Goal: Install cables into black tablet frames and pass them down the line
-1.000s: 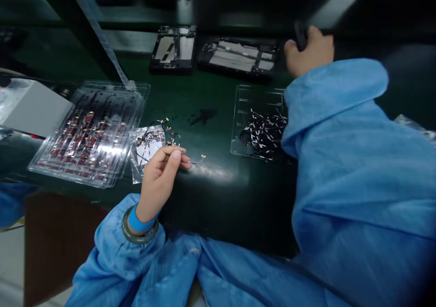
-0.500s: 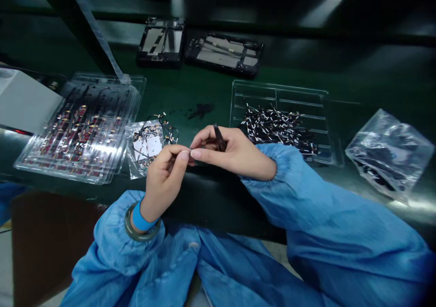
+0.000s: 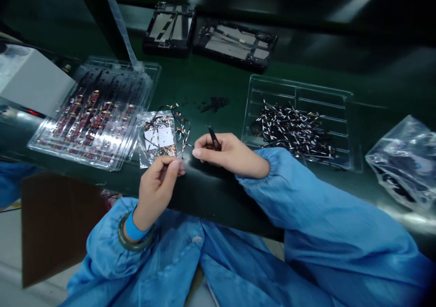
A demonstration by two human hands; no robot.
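My left hand (image 3: 158, 182) is closed in a pinch just in front of a clear plastic bag (image 3: 146, 146) of small electronic parts. Whatever sits between its thumb and index finger is too small to make out. My right hand (image 3: 226, 152) is closed around dark tweezers (image 3: 214, 138), whose end sticks up past the index finger. Thumb and index finger of this hand come together at the left, a short gap from the left hand. Loose thin cables (image 3: 184, 132) lie beside the bag, and a scatter of small black pieces (image 3: 216, 103) lies behind my right hand.
Stacked clear trays (image 3: 91, 116) with red-and-gold parts stand at left, near a white box (image 3: 34, 75). A clear tray (image 3: 327, 93) at right holds a pile of short black cables (image 3: 296, 130). Black device frames (image 3: 235, 46) stand behind; a plastic bag (image 3: 405, 157) lies far right.
My hands have parted: their fingertips met before, and now a gap shows between them. The left hand has moved lower and nearer to me. The camera view has shifted slightly.
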